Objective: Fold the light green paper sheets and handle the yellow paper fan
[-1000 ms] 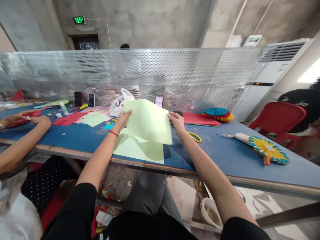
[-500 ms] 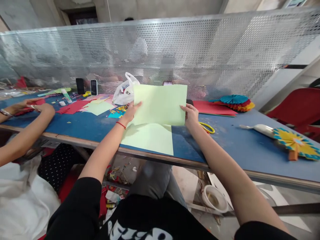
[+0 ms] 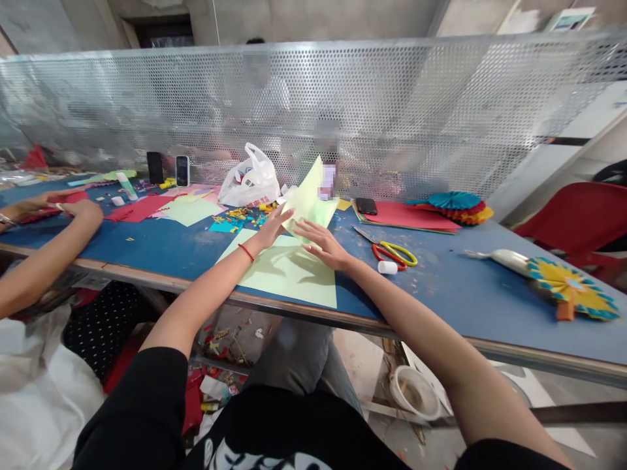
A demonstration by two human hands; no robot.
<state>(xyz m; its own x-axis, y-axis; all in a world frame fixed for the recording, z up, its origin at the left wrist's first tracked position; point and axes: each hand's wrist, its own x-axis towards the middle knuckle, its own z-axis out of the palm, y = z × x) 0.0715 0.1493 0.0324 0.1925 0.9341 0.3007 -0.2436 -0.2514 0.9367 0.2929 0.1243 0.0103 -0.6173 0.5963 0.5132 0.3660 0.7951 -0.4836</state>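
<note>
A light green sheet of paper (image 3: pixel 307 192) stands up from the table, bent over on itself. My left hand (image 3: pixel 272 227) grips its near left edge between thumb and fingers. Beside it, my right hand (image 3: pixel 324 247) has its fingers stretched apart against the lower part of the bent sheet; whether the fingertips press on it is hard to see. Under both hands a second light green sheet (image 3: pixel 308 284) lies flat at the table's front edge. To the right rest scissors (image 3: pixel 392 253) with red and yellow handles and a small white cap (image 3: pixel 387 267).
Behind are a white plastic bag (image 3: pixel 249 186), paper scraps (image 3: pixel 240 217) and a perforated metal screen (image 3: pixel 416 111). A black phone (image 3: pixel 366 206) lies by red paper (image 3: pixel 416 219). Paper fans (image 3: pixel 575 284) are at right. A co-worker's hands (image 3: pixel 68 205) hold red paper at left.
The upper sheet, held up flat and wide before, is now bent and turned on edge. My right hand has moved left, close to my left hand, uncovering the scissors and phone.
</note>
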